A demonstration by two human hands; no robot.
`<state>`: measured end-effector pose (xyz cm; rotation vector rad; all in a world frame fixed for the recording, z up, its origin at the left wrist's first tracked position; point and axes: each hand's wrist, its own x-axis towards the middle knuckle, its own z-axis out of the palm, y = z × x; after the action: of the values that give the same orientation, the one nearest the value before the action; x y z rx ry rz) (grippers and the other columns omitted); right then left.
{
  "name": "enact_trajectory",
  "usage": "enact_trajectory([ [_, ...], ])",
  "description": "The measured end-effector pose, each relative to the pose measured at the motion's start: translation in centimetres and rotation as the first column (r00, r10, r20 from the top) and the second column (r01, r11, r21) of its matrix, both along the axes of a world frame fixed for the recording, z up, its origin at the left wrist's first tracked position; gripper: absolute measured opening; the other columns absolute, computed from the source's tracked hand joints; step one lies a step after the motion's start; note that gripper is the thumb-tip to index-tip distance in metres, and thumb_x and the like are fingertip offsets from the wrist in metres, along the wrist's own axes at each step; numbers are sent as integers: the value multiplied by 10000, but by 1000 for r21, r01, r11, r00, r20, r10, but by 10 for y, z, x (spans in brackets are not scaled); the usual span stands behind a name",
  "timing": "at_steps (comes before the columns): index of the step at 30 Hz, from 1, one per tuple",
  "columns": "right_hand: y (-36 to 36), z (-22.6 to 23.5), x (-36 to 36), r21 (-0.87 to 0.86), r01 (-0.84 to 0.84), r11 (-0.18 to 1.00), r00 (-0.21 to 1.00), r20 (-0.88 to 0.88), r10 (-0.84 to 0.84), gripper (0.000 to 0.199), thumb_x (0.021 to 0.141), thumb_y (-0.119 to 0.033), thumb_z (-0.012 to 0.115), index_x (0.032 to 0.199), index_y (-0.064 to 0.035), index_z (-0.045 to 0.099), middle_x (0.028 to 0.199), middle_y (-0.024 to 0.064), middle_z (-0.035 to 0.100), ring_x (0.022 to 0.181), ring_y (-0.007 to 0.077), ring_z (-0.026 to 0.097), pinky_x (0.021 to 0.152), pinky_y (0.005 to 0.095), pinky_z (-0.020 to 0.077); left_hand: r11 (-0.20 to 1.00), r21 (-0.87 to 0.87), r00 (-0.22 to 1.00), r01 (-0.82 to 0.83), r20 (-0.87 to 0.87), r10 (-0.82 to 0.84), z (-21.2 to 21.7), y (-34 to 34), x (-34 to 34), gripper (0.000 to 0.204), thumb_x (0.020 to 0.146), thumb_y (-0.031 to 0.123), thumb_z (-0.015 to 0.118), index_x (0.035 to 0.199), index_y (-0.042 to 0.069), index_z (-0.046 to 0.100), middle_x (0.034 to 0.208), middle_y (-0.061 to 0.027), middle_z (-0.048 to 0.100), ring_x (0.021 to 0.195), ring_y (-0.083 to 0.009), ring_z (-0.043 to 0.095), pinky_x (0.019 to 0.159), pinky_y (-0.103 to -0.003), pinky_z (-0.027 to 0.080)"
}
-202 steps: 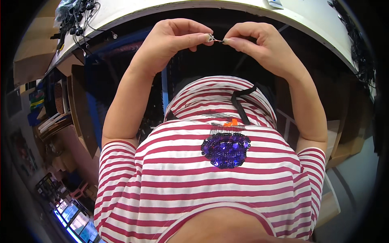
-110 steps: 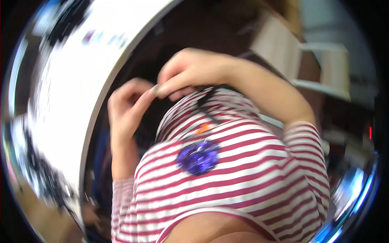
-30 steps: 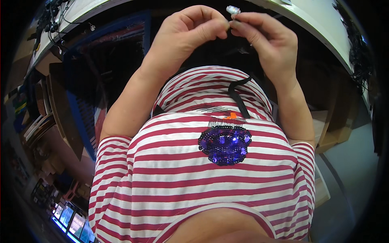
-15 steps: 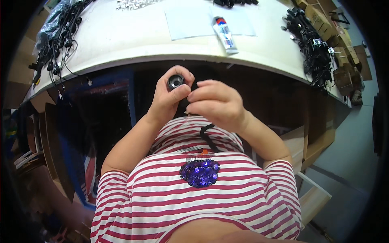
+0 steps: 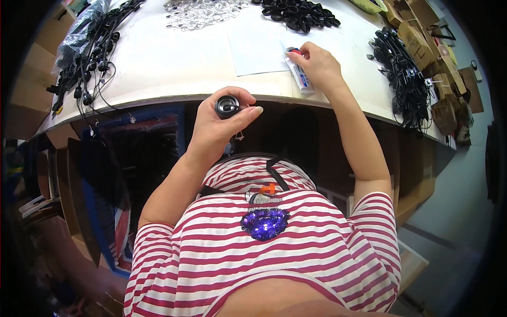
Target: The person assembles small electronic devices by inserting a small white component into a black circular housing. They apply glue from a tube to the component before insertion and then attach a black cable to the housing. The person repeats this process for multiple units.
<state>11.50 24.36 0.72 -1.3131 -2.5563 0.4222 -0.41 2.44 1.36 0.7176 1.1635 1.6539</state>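
My left hand [image 5: 214,124] is wrapped round a small black cylindrical part [image 5: 226,106], its round open end facing up. It hangs just off the table's near edge, and a thin strand shows below the hand. Farther out, my right hand [image 5: 320,64] reaches over the tabletop and pinches the cap end of a white and blue squeeze tube [image 5: 301,79]. The tube lies beside a pale sheet [image 5: 256,57], and my fingers hide part of its upper end.
Black cables with small housings lie on the white table [image 5: 169,68] at left [image 5: 97,58], and a cable bundle [image 5: 398,79] at right. Small clear pieces [image 5: 203,13] and black pieces [image 5: 298,15] are heaped at the back. Cardboard boxes [image 5: 417,45] and a green bowl [image 5: 371,5] stand back right.
My right hand has left the black part and moved forward and right onto the tube. The left hand still holds the part. The view has shifted, showing more of the table's back.
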Motion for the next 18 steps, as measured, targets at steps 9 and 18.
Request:
enact_trajectory([
  [9,-78,1,3,-261,-396,880,743,-655,140,208,831,-213,593,776,-12,591,587,25,550,539,66,475,485,218,377,988,-149,988,39,-144,-61,-10,20,-15,238,759,160,673,937,16,606,743,20,551,641,-36,491,552,-173,394],
  [18,-106,-9,5,-165,-477,863,643,-736,214,219,847,-232,587,805,-17,579,605,37,557,520,79,491,474,210,392,994,-55,983,97,-152,-104,-13,18,-16,217,750,65,671,936,-26,608,785,-48,623,710,-75,582,646,-185,468],
])
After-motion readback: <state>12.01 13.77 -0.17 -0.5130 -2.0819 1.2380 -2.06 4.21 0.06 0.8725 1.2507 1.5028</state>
